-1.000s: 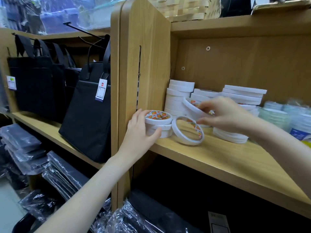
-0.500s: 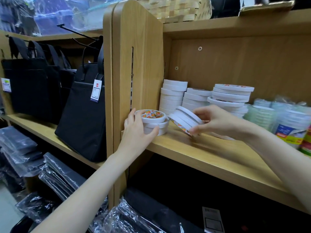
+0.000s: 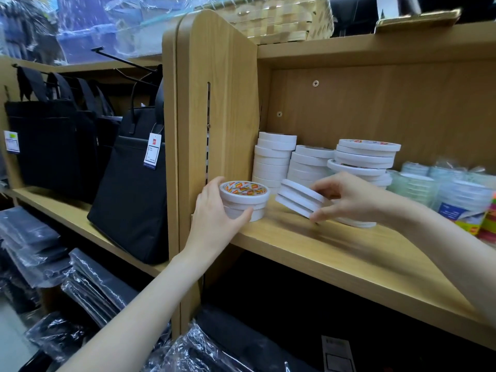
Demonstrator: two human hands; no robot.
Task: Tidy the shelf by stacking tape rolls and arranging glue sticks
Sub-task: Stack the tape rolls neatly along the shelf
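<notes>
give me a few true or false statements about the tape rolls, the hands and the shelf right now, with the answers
1. The left hand grips a short stack of tape rolls at the shelf's left end. True.
2. The right hand holds nothing. False: it pinches two thin white rolls, tilted.
3. The top roll of the left hand's stack shows an orange and red label. True.
4. The black bags sit on the same shelf as the tape. False: they are in the bay left of the wooden divider.
5. Taller stacks of white rolls stand by the back wall. True.
</notes>
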